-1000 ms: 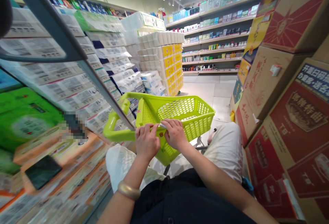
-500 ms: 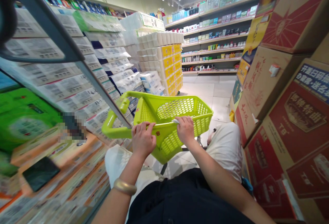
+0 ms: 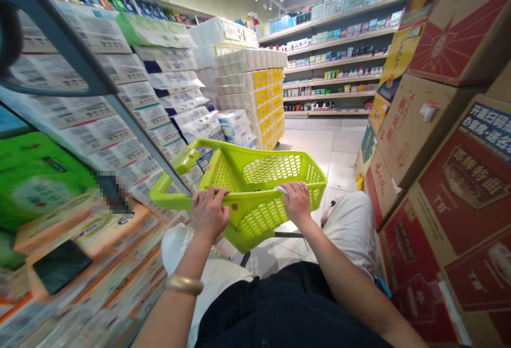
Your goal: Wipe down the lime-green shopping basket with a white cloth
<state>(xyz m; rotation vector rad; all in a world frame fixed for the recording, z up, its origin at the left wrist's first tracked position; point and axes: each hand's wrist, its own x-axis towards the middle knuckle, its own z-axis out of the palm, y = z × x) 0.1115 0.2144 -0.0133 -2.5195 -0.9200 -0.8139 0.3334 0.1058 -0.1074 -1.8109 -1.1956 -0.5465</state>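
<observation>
Basket (image 3: 255, 217): judged light, stiff, smooth plastic; best held by its rim (image 3: 251, 197) (left hand (image 3: 211, 214) grasps it; right hand (image 3: 297, 201) presses a white wipe (image 3: 281, 189) there).

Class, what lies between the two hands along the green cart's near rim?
From the left hand, the head view shows bare rim, then a white cloth or tissue at the right hand.

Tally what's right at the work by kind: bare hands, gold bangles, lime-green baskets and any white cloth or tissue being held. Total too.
Bare hands: 2 (left hand, right hand)
Gold bangle: 1
Lime-green basket: 1
White cloth or tissue: 1
Total: 5
</observation>
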